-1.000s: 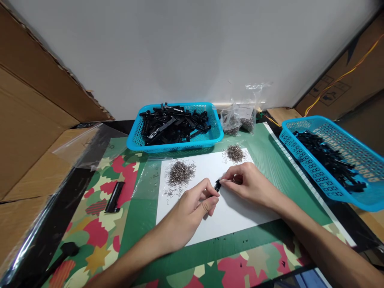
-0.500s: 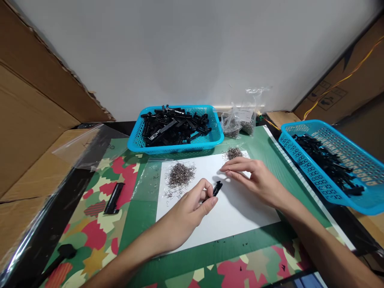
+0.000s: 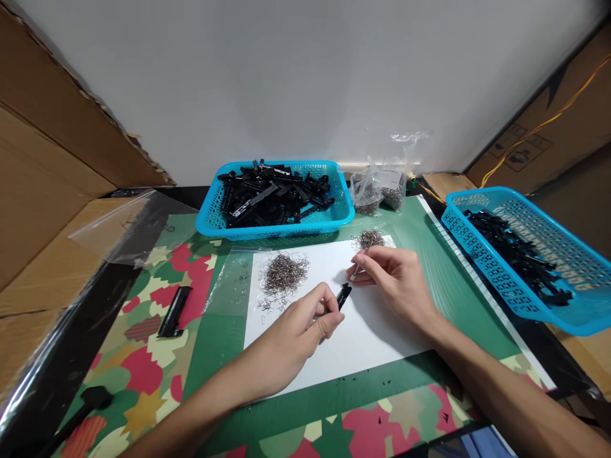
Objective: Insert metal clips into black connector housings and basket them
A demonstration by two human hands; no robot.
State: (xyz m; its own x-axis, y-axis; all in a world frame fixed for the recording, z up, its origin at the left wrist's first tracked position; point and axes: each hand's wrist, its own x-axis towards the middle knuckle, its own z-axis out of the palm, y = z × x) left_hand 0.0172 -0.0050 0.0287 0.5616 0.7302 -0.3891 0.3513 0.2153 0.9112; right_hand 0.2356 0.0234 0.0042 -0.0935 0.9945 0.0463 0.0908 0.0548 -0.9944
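**Small black part in left hand, slim rod in right**

Left hand [image 3: 308, 327] grip pinched a small black plastic part [image 3: 343, 295], end poking out far-right, over the flat white paper sheet [image 3: 372, 337]. Right hand [image 3: 398, 270] grip pinched a slim pale-tipped rod [image 3: 354, 275] just beyond; no contact visible. Larger pile of bent metal wires [image 3: 285, 273] lay left. My read: good technique meant part rigid, end clear of fingertips, rod lined up.

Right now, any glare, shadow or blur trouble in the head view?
Head view: a soft shadow falls from the right hand onto the white paper; glare streaks the clear plastic bag at the back; individual pieces in the left metal wire pile are hard to separate; edges look wide-angle stretched.
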